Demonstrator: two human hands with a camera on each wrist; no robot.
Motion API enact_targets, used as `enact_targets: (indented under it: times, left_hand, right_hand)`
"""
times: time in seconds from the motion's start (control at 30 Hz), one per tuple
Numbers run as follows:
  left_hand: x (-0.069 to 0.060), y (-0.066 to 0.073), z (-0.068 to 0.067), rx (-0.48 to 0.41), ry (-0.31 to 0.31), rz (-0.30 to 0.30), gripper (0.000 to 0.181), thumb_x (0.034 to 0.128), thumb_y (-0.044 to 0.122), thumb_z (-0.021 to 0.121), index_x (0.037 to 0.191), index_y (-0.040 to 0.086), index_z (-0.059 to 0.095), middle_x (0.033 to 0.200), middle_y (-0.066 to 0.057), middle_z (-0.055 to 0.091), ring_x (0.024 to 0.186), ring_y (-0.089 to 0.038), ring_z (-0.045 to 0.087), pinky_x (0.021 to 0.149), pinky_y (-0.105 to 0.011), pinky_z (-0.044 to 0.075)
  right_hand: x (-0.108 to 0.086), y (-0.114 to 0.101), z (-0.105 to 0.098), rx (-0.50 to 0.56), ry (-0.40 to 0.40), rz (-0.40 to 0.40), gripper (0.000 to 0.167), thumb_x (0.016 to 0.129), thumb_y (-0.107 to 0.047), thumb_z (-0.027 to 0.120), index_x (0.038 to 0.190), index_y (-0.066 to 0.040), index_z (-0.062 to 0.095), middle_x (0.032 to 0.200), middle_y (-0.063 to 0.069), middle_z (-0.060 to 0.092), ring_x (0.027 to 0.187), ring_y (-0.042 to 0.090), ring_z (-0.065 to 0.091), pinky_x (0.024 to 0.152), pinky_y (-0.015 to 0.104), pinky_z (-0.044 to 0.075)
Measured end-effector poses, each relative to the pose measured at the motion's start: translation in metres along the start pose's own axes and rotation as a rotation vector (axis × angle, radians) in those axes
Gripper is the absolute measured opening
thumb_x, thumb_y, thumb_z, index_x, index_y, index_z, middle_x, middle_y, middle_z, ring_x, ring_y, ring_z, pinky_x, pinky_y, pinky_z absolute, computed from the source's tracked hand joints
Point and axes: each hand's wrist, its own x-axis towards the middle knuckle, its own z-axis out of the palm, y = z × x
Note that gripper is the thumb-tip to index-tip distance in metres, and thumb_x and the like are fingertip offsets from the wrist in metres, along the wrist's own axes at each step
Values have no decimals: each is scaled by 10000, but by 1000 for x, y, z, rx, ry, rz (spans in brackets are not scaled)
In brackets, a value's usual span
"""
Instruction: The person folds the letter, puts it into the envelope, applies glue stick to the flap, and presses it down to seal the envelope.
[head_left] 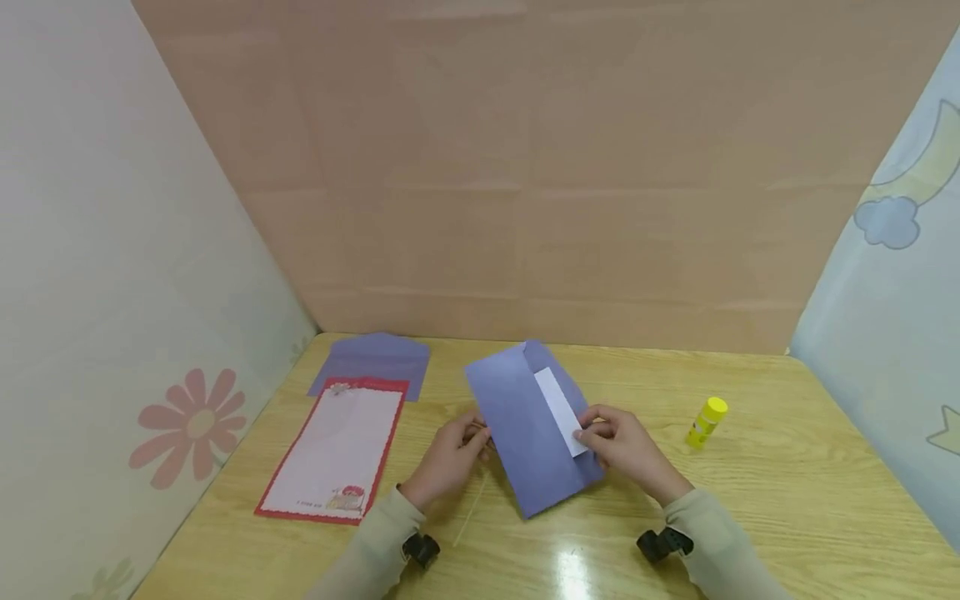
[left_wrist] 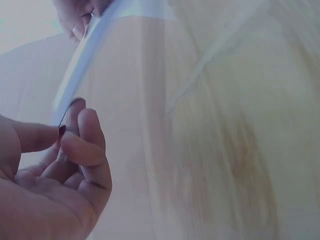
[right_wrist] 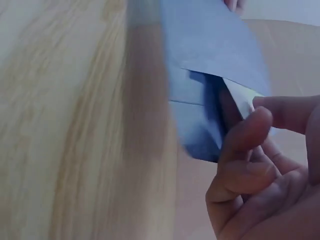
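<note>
A purple envelope (head_left: 517, 429) is held tilted above the table, with a white paper (head_left: 561, 410) sticking partly out of its opening on the right. My left hand (head_left: 447, 458) pinches the envelope's left edge between thumb and fingers; the left wrist view shows that hand (left_wrist: 65, 165) with the edge seen side-on. On the other side, my right hand (head_left: 628, 448) pinches the white paper and the envelope's edge. In the right wrist view the envelope (right_wrist: 215, 45) gapes, and the right hand's thumb and fingers (right_wrist: 260, 165) grip the paper (right_wrist: 241, 97) at the opening.
A red-bordered white sheet (head_left: 337, 450) lies on the table (head_left: 787, 500) at the left, overlapping a second purple envelope (head_left: 375, 362) behind it. A yellow glue stick (head_left: 707, 422) stands at the right. Walls of hung sheets enclose the back and sides.
</note>
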Motion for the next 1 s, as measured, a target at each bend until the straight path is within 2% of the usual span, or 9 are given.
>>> enact_targets:
  times: [0.1,0.23,0.37,0.53,0.67,0.77,1.0]
  left_hand:
    - [0,5,-1,-29,-22,-12,132,1055,109,497,1038,-7,560,939,-184,682,843,-359,658,777,-485,548]
    - [1,5,-3,3,-50,-5,129,1051,130,513,1009,20,563,907,-156,685,829,-334,657,754,-476,544]
    - [1,6,-5,2,-54,-5,127,1055,134,502,1025,31,569,903,-155,682,822,-329,649,689,-424,529]
    - [1,7,-6,6,-55,0,119,1049,140,517,1037,39,579,907,-177,685,828,-349,646,676,-421,521]
    - [2,7,-6,16,-62,5,114,1046,140,525,1029,43,582,902,-178,687,828,-356,648,703,-451,531]
    - [2,6,-6,28,-71,10,112,1047,142,524,1023,50,583,899,-169,688,826,-352,651,712,-451,536]
    - [2,4,-6,32,-95,30,111,1050,151,517,1023,63,578,883,-137,682,824,-350,648,736,-458,539]
  right_hand:
    - [0,-1,0,-113,11,-67,172,942,-194,706,950,-29,658,677,37,562,550,116,481,510,269,439]
    - [0,-4,1,-253,77,-131,82,945,-183,700,926,-104,704,801,8,647,655,121,544,582,260,471]
    - [-1,-9,1,-310,90,-163,57,938,-150,699,956,-95,696,826,-18,665,719,128,568,637,258,476]
    - [-2,-12,4,-400,94,-212,44,885,-120,750,869,-121,709,818,-31,614,682,146,511,605,259,438]
    - [-4,-13,6,-468,136,-272,142,841,-78,785,808,-189,703,931,8,577,830,205,528,703,313,425]
    - [-5,-12,7,-471,139,-294,148,840,-77,788,803,-192,704,955,4,567,883,204,526,740,327,424]
    - [-6,-14,8,-389,81,-245,48,877,-105,757,849,-118,720,773,-67,590,684,64,515,610,232,454]
